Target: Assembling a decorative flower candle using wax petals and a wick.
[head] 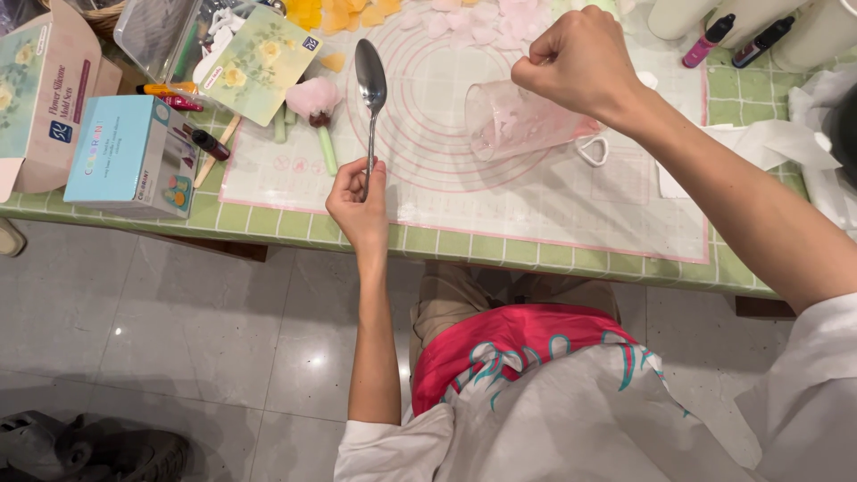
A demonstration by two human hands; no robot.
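My left hand (359, 201) holds a metal spoon (370, 85) by the end of its handle, bowl pointing away over the white silicone mat (500, 192). My right hand (580, 58) is closed in a fist above a clear plastic measuring cup (513, 120), which lies tipped on its side on the mat with pale pink residue inside. What the right fist pinches, if anything, is hidden. The cup's handle (591, 150) points to the right.
A pink flower piece with a green stem (317, 103) lies left of the spoon. Boxes (134, 152) and a flower-printed card (259, 62) crowd the left of the green checked table (553, 259). Small dye bottles (710, 40) and crumpled tissue (803, 134) sit right. Pink and yellow petals (464, 18) lie at the back.
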